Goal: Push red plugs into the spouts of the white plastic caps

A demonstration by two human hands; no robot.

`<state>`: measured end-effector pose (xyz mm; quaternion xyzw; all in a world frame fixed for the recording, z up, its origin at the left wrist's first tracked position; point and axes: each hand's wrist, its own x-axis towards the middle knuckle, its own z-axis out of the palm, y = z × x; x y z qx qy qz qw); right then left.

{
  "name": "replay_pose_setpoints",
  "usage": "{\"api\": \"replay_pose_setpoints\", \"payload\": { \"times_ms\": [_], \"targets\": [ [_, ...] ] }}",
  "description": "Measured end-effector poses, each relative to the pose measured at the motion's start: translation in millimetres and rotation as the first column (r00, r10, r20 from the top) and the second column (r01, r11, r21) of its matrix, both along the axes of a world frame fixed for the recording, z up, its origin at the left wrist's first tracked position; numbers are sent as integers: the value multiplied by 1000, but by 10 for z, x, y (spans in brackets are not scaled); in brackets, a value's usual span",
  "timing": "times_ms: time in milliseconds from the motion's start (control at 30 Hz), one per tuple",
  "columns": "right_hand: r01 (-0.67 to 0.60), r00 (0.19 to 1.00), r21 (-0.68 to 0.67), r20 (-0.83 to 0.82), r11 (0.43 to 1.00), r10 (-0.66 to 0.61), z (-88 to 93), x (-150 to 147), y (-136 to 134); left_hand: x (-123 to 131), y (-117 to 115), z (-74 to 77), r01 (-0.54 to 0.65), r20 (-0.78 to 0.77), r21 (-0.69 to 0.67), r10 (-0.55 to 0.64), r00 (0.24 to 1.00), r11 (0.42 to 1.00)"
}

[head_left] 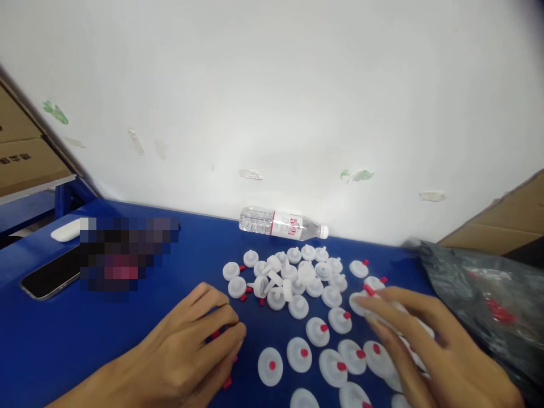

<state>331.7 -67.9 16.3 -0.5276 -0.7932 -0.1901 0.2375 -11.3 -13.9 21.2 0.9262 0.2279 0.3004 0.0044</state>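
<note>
My right hand [429, 334] pinches a white plastic disc [359, 304] with a red cap [369, 290] on its stem, just above the blue table. My left hand [182, 345] rests low over the table, its fingers curled inward. Small red caps [228, 383] lie under and beside those fingers; whether one is pinched is hidden. Between the hands, several white discs wear red caps on their stems, such as this capped disc [270, 366]. Behind them is a pile of bare white discs [298, 306], some tipped on edge, with a few loose red caps [262, 302] at its left.
A clear water bottle [259, 221] lies on its side against the white wall [272, 102]. At the right is a dark plastic bag [467, 272] with red pieces inside. A phone [53, 272] and a white object [66, 231] lie at the left of the blue table [191, 243], beside a blurred-out patch.
</note>
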Motion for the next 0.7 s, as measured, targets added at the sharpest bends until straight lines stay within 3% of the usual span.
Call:
{"api": "replay_pose_setpoints", "payload": {
  "times_ms": [200,500,700],
  "targets": [
    [-30,998,-7,56,1000,31,9,268,167,0,1,-48,140,-145,-85,-152,978,986],
    [-119,993,-85,10,989,121,61,203,187,-2,-37,-154,161,-377,35,-137,916,986],
    [-145,989,-106,5,984,146,91,144,202,-13,-17,-160,133,-402,24,-112,909,991]
  ]
}}
